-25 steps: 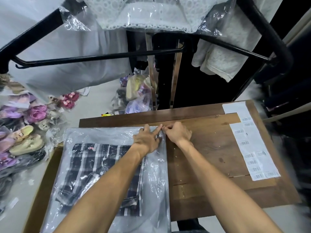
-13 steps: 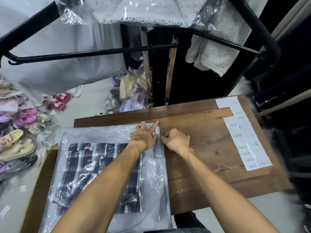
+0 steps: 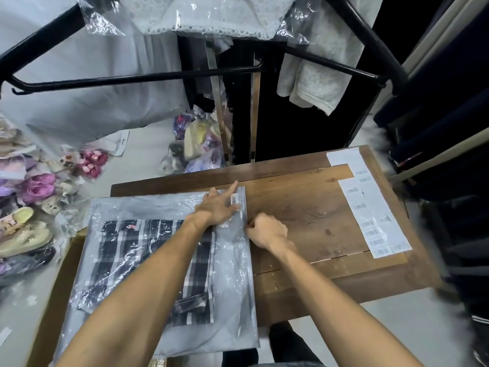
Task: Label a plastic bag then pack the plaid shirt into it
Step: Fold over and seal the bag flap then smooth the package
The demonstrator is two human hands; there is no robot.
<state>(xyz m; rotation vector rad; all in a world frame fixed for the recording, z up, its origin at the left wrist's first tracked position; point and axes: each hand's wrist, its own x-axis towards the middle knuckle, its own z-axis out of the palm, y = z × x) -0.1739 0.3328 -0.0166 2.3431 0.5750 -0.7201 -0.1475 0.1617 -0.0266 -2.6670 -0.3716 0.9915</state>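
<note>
Plastic bag (image 3: 232, 260), plaid shirt (image 3: 148, 260) inside: right hand (image 3: 267, 231) pinching, sliding nearer along seal vs 1 s ago; left hand (image 3: 219, 207) flat, open, pressing near label (image 3: 234, 200); closing w/ sealing underway.

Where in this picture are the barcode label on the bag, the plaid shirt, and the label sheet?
barcode label (image 3: 234, 199): head view, middle of the sticker.
plaid shirt (image 3: 127, 250): head view, checked fabric left of the forearm.
label sheet (image 3: 375, 221): head view, middle of the strip.

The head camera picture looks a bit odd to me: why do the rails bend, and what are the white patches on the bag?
Head view: the wide-angle lens bows the black rack rails and stretches the edges; the right margin is smeared with blur. Overhead light glints off the wrinkled plastic bag, veiling part of the plaid shirt. The left hand and right hand look fairly sharp.
</note>
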